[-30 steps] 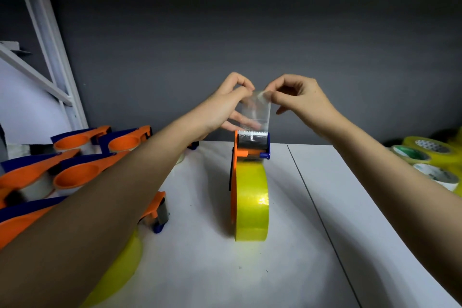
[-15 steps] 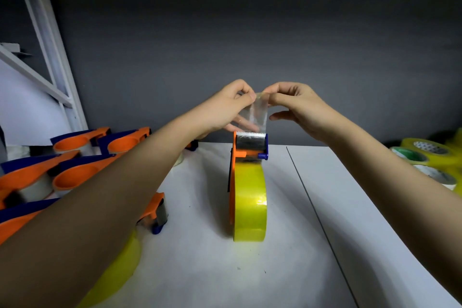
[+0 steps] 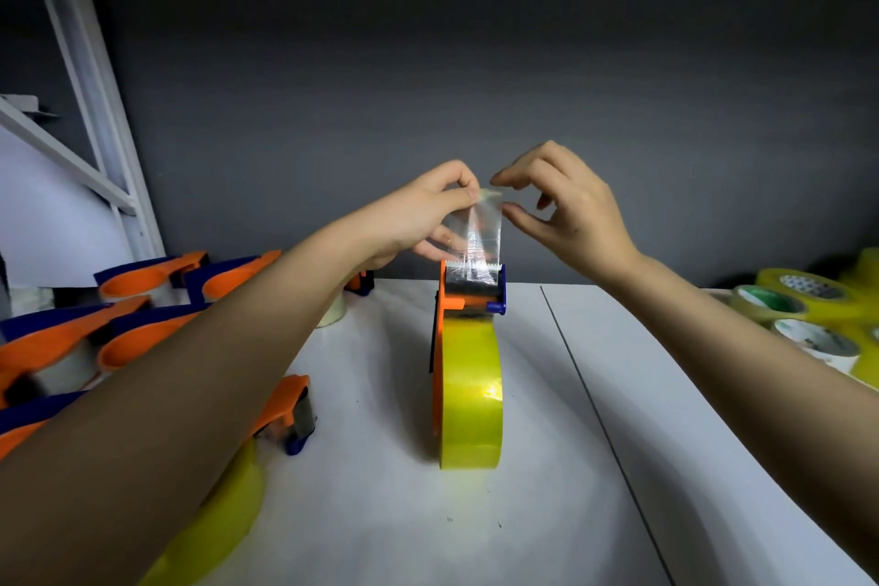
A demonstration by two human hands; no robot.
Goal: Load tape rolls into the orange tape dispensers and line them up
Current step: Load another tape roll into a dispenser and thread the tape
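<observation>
White table (image 3: 666, 395), dispenser (image 3: 471, 295) upright (cutter up), left hand (image 3: 418, 217) pinching tape tail (image 3: 478, 228)

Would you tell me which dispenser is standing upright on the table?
The centre dispenser with the yellow roll; those at the left lie on their sides.

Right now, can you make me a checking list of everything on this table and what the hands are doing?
Surface: white table, a seam running front to back.
Job's things: orange dispenser standing upright mid-table, yellow tape roll loaded; clear tape end pulled up above its toothed blade.
Clutter: more orange dispensers at left; spare tape rolls at right.
Hands: left hand pinches the tape end's top corner; right hand beside it, fingers apart, not gripping.
Cables: nothing seen.
Surroundings: dark grey wall; white frame at left.
</observation>
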